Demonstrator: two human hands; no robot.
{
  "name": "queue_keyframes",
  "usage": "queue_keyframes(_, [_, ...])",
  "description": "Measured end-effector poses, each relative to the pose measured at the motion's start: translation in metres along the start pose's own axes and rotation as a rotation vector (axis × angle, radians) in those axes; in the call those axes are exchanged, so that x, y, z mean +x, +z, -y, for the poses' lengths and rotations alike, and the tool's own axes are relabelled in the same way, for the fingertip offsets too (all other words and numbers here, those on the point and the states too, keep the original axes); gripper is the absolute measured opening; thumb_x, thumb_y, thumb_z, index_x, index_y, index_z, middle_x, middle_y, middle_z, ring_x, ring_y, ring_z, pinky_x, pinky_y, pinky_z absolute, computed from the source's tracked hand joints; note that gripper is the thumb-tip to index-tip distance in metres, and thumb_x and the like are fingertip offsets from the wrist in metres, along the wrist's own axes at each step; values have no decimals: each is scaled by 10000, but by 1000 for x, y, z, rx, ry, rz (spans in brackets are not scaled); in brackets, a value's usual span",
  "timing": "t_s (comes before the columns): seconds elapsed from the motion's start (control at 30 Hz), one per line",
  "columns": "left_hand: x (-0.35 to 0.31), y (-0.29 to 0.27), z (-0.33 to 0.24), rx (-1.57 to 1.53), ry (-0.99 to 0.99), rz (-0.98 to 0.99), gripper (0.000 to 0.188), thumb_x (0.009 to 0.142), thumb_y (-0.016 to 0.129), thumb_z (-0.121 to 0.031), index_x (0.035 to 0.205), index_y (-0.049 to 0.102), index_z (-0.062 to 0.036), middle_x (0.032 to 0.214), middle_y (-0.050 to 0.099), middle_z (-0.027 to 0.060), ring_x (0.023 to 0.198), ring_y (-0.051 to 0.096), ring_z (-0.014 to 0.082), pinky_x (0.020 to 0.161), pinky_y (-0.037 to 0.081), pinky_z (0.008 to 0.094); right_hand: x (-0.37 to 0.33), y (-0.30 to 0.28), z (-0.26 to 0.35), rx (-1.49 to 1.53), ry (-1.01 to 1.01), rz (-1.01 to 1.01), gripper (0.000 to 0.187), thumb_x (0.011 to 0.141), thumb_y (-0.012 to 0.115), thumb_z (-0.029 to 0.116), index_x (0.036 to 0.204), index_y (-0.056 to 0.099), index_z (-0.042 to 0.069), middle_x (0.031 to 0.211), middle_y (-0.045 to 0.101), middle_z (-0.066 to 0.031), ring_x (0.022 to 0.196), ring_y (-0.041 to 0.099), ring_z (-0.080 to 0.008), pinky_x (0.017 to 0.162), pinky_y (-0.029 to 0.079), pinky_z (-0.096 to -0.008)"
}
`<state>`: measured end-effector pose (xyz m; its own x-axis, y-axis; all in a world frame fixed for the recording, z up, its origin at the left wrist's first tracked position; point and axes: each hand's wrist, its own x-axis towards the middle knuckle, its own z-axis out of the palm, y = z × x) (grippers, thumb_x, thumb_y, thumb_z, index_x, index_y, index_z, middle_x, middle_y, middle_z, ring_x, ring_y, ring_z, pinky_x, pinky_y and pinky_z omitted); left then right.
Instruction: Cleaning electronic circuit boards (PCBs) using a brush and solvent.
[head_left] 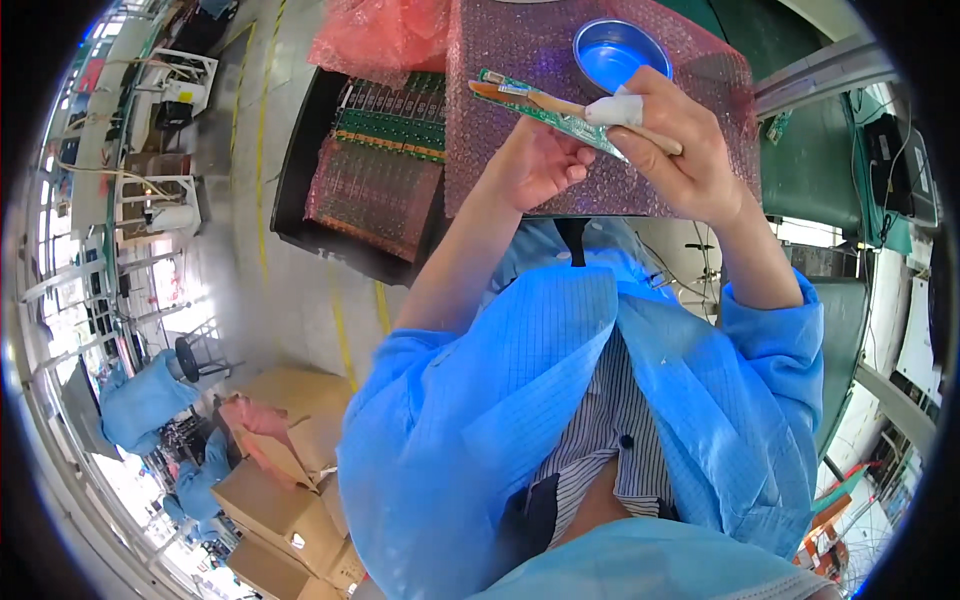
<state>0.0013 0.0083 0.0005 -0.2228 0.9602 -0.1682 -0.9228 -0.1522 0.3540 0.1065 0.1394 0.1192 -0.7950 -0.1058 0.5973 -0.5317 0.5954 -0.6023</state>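
Above the near edge of the pink bubble wrap, my left hand grips a narrow green circuit board, its fingers curled under the board. A brush with brown bristles, a metal ferrule and a pale wooden handle is in my right hand. The brush lies along the board, its bristles over the board's far left end. White wrapping covers one finger of my right hand. Just beyond that hand stands a round metal bowl, its inside lit blue.
Left of the work surface, a black crate holds several green circuit boards and pink bubble wrap. Crumpled pink wrap lies behind it. Cardboard boxes stand at lower left. Green-covered surfaces and cables are on the right. People in blue work farther left.
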Motion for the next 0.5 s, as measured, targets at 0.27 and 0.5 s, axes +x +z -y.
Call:
queue_keyframes(0.27, [-7,-7,-2,52,20,18,414,811,503,-373,1058,508,-41,874,567,66,705,511,133,532,423,222,-1,-7,-4,-74,-47,92,166,773,529,4,930,556,-39,726,463,-100,653,446,-187,528,349,-281])
queue_keyframes(0.5, [-7,-12,1,85,1,-32,405,807,505,-378,1044,510,-50,873,564,64,708,518,132,532,434,225,2,-18,10,9,3,81,151,761,530,-2,902,553,-49,705,456,-97,635,432,-187,530,336,-276])
